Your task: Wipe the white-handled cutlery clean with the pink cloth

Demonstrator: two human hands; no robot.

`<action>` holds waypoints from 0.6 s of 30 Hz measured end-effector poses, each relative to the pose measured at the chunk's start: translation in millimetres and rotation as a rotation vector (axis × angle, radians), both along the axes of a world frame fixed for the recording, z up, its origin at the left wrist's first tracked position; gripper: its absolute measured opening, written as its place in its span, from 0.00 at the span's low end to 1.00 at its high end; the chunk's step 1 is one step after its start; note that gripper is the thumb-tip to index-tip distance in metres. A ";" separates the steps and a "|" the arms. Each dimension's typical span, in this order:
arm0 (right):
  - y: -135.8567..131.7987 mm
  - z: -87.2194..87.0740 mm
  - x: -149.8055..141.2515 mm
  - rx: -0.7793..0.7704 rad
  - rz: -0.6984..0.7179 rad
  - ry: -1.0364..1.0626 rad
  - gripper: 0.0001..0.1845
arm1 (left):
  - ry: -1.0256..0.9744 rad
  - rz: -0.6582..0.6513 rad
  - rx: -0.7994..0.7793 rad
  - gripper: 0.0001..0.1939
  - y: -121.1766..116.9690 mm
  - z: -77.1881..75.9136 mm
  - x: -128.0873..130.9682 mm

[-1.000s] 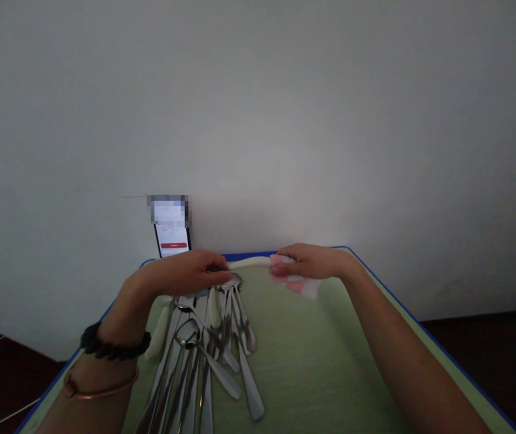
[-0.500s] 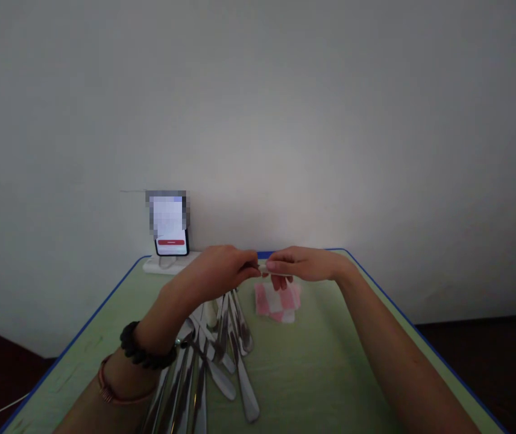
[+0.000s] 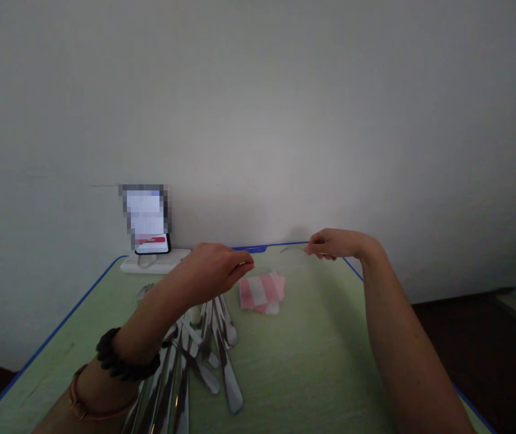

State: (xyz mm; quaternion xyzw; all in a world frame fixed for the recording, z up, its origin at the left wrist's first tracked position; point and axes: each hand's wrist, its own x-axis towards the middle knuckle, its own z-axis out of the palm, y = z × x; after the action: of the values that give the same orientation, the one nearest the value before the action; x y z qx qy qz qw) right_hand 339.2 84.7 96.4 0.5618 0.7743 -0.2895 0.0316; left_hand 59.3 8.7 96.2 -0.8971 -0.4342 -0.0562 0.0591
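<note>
My right hand [image 3: 330,242] is closed around a piece of cutlery [image 3: 292,249] over the far right of the table. Its thin, curved metal end points left; whether it is a fork or a spoon I cannot tell. My left hand [image 3: 226,265] hovers above the table's middle, thumb and fingers pressed together with nothing visible in them. Just below and right of it lies a folded pink-and-white checked cloth [image 3: 262,292]. Under my left forearm spreads a pile of metal cutlery [image 3: 226,367], handles toward me, partly hidden by the arm.
A phone [image 3: 152,244] stands on a white holder [image 3: 131,264] at the back left, against a grey wall [image 3: 258,120]. The green table [image 3: 285,374] has a blue edge. Dark floor [image 3: 466,337] shows at the right.
The cloth left my right hand and now lies on the table. The cutlery piece passed from my left hand to my right, which moved away rightward. The view shifted slightly right.
</note>
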 end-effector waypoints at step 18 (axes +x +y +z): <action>23.2 -67.3 36.1 0.164 -0.565 -0.317 0.10 | 0.070 -0.167 -0.128 0.12 -13.5 -23.1 33.6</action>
State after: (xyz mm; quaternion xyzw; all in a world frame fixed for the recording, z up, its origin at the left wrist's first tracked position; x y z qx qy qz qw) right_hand 375.4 107.9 29.2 0.7930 0.5942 -0.1326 0.0247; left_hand 92.9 -4.8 73.1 -0.9336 -0.3582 -0.0018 0.0118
